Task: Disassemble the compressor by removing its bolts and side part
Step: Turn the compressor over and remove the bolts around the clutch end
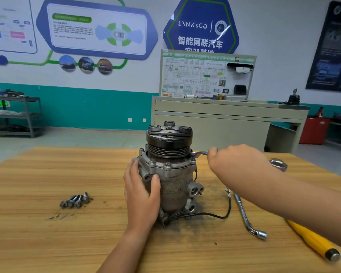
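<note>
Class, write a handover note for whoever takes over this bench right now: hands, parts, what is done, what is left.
Left hand grips the compressor, which stands upright on the table, pulley up.
Right hand grips the wrench, its head on a right-side bolt.
Done: four loose bolts lie on the table to its left.
Left: several flange bolts still seated; side part not off.

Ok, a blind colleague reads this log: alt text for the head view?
The left hand steadies an upright compressor on a table while the right hand holds a wrench at its flange. Four loose bolts lie left of it; an L-wrench and yellow tool lie right.
</note>
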